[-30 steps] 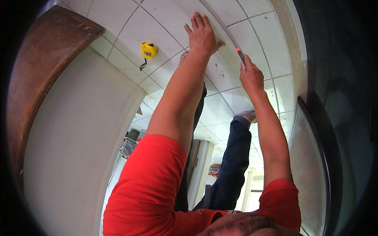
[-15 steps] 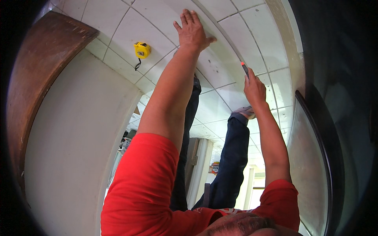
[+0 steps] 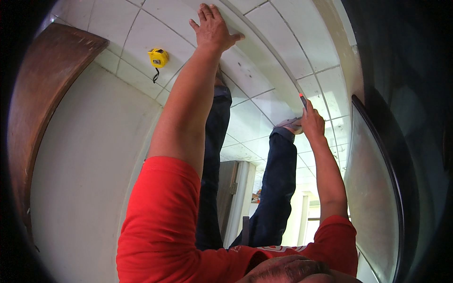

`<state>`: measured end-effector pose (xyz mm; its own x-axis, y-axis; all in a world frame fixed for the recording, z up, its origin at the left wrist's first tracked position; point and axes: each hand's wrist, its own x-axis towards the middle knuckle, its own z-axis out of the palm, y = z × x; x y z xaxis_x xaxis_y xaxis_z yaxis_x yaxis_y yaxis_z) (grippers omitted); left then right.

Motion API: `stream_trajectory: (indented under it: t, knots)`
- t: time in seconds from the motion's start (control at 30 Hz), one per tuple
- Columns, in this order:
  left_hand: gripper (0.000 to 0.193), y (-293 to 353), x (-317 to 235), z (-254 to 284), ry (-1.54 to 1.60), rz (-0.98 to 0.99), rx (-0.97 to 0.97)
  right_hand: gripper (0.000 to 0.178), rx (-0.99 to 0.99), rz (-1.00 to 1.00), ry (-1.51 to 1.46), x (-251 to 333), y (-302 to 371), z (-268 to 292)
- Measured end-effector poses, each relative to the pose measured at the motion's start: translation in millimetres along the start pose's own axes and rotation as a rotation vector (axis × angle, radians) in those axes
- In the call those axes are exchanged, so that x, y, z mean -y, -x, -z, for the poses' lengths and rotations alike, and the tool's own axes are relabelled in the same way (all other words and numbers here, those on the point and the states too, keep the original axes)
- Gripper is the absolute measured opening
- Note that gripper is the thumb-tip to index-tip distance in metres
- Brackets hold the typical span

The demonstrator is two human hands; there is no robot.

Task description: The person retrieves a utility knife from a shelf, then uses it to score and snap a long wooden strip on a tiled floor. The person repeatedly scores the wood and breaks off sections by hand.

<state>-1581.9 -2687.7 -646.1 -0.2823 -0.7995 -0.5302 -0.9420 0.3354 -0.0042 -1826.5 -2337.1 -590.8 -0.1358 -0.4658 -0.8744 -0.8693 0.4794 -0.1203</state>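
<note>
Orange-tipped tool (image 3: 303,101), gripped in right hand (image 3: 314,123), sits farther along pale strip (image 3: 264,55), nearer foot (image 3: 293,124) than earlier; left hand (image 3: 211,32) lies spread.

A yellow tape measure (image 3: 159,57) with a black strap (image 3: 155,76) lies on the tiled floor (image 3: 145,34), near its left edge, beside a pale wall (image 3: 94,155). A brown wooden board (image 3: 47,80) borders that wall. By the floor's right edge is a dark-rimmed panel (image 3: 373,188); a door (image 3: 227,198) shows beside a white frame (image 3: 238,203).
</note>
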Motion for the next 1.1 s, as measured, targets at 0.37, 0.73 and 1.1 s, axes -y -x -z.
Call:
stream_trajectory:
  t: [0.37,0.73,1.1]
  knots:
    - [0.135,2,-8,32,0.018,0.118,0.170,0.045,-0.030,0.010,-0.081,-11,5,-21]
    - [0.138,-1,-1,-5,-0.010,0.033,0.044,0.042,-0.016,-0.017,-0.112,-13,10,-11]
    - [0.137,9,-15,12,0.015,0.138,0.094,0.043,-0.102,0.047,-0.137,-26,8,-29]
